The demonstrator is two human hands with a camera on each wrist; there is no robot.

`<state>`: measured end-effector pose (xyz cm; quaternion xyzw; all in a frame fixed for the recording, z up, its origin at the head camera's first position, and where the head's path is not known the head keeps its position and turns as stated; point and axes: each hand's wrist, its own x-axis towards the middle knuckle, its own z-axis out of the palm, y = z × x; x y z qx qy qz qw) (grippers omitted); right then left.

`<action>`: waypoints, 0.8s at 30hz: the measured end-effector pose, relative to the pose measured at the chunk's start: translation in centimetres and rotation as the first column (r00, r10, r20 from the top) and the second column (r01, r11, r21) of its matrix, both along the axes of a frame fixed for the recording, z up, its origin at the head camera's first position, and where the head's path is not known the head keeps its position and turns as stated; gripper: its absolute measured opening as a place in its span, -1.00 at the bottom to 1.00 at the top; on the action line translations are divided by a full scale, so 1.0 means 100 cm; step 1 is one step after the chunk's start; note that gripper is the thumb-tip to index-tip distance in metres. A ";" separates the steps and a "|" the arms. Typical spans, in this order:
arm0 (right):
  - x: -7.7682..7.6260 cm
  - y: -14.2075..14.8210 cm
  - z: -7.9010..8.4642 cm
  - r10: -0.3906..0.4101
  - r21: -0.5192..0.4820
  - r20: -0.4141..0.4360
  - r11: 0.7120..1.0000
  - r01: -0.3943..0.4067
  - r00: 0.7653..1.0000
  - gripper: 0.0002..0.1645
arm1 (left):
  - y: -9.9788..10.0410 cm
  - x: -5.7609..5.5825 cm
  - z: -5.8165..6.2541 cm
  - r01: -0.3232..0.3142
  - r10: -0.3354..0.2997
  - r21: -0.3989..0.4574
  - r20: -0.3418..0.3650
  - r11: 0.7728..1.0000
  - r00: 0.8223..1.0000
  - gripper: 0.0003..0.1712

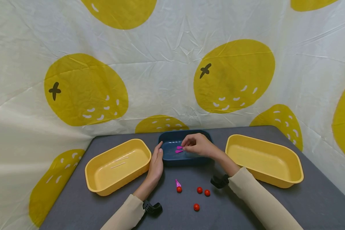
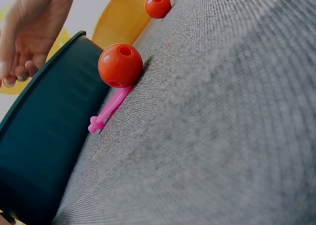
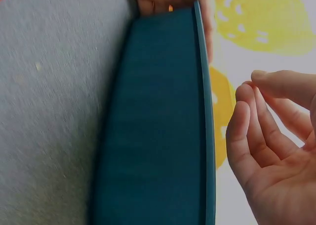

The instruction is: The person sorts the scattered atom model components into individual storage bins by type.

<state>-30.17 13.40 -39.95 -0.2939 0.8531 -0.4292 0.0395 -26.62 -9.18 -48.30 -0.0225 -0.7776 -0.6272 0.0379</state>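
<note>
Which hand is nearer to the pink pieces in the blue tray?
The right hand, beside the pink pieces; the left hand is at the left end of the blue tray.

The table (image 1: 179,222) bears 2 yellow tubs (image 1: 126,177), 1 blue tub (image 1: 184,162), 4 red beads (image 1: 199,190), 1 pink piece (image 1: 178,183).

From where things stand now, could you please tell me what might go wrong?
The loose red beads are round and could roll if the right sleeve brushes them. The two pink pieces in the blue tray lie close together, so the right hand might nudge both at once. The left hand rests against the tray's side, so a push could shift it.
</note>
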 end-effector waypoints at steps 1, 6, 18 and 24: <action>0.003 -0.001 0.000 0.019 -0.003 -0.002 1.000 -0.019 1.000 -0.90 | 0.000 0.000 0.000 -0.001 0.001 0.000 -0.002 1.000 1.000 -0.36; 0.016 -0.005 0.001 0.093 -0.002 -0.007 0.996 -0.093 0.996 -0.90 | 0.001 0.000 0.002 -0.009 0.009 -0.008 -0.007 1.000 1.000 -0.30; 0.041 -0.015 -0.005 0.172 0.015 0.030 0.985 -0.172 0.985 -0.91 | 0.000 -0.001 -0.001 -0.018 0.018 -0.010 -0.012 1.000 1.000 -0.32; 0.046 -0.018 -0.015 0.257 0.069 0.118 0.961 -0.266 0.959 -0.91 | 0.000 -0.002 -0.001 -0.020 0.020 -0.009 -0.010 1.000 1.000 -0.33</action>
